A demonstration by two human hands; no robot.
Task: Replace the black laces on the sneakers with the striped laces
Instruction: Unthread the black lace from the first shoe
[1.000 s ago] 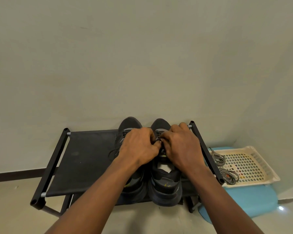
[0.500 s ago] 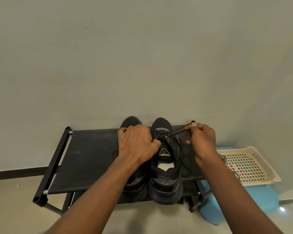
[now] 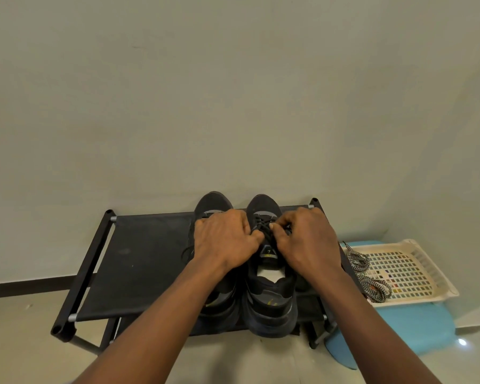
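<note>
Head view showed, toward nine o'clock, a low black fabric-topped shoe rack with a metal frame (image 3: 139, 261); on its three o'clock half two black mesh sneakers stood side by side, toes to twelve o'clock. The left hand (image 3: 225, 241) lay over the left sneaker (image 3: 212, 202), fingers curled down across its top and thumb reaching to three o'clock against the neighbouring eyelets; whether it pinched anything could not be told. The right sneaker (image 3: 263, 207) carried the thin black lace (image 3: 263, 225), crossed through its upper eyelets, and the right hand (image 3: 308, 239) pinched that lace near the tongue's twelve o'clock end. The step looked like unthreading: it would go best by loosening each crossing in turn and drawing the lace straight out through its eyelet, the other hand steadying the shoe, rather than yanking. At three o'clock of the rack, the black-and-white striped laces (image 3: 358, 260) lay coiled, untouched, along the nine o'clock side of a cream perforated plastic tray (image 3: 427, 256) atop a pale blue stool (image 3: 399, 325).
</note>
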